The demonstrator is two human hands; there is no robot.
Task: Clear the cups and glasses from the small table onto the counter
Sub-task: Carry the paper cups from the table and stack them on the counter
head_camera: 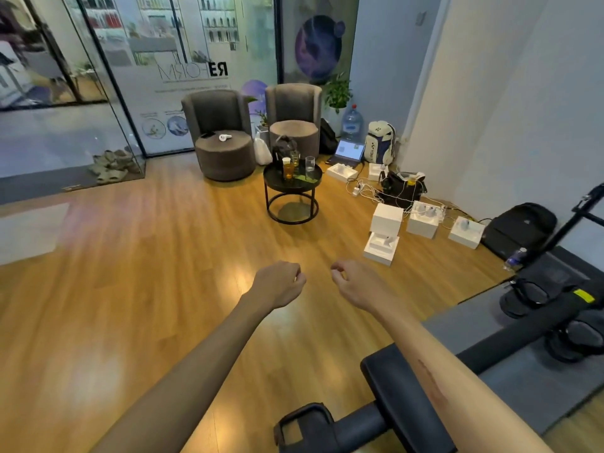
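A small round black table (pixel 277 182) stands across the wooden floor in front of two grey armchairs. On it are a cup of amber drink with a white lid (pixel 287 168), a clear glass (pixel 310 165) to its right and another glass (pixel 294 157) behind. A dark bag (pixel 283 146) sits at the table's back edge. My left hand (pixel 280 284) and my right hand (pixel 351 282) are held out low, well short of the table, both loosely curled with nothing in them. No counter is in view.
Two grey armchairs (pixel 218 125) stand behind the table. White boxes (pixel 387 217), cables, a laptop (pixel 349 152), a water jug and backpacks crowd the floor to the right. A black bench (pixel 402 380) and a grey mat lie at the lower right. Glass walls stand on the left.
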